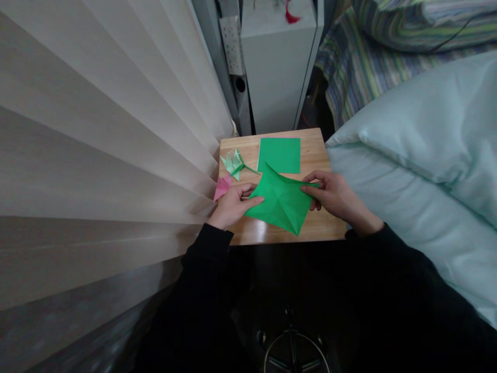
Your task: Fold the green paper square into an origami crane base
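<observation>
- Nearest the camera, the person's dark sleeves (217, 269) fill the bottom of the view, with a round metal chair base (297, 352) showing below them.
- On the right lies a large pale blue pillow (427, 134), its edge beside the table; striped bedding (357, 67) sits behind it.
- On the left, a wall of cream pleated blinds (97, 145) slants down to the table's edge.
- A small wooden table (322, 228) stands in the middle, just ahead of the person.
- A green paper (281, 202), creased and partly folded into a kite-like shape, is held just over the front of the table.
- The left hand (232, 204) pinches the paper's left corner between thumb and fingers.
- The right hand (336, 197) pinches its right point, closed on it.
- A flat green square sheet (279, 154) lies at the back of the table.
- A pale green folded figure (234, 165) and a pink folded piece (222, 186) lie at the left edge, the pink one overhanging.
- Risk, as a judgement: pulling the two hands apart too hard could tear the paper along a crease, and a brush from the left wrist could knock the pink piece off.
</observation>
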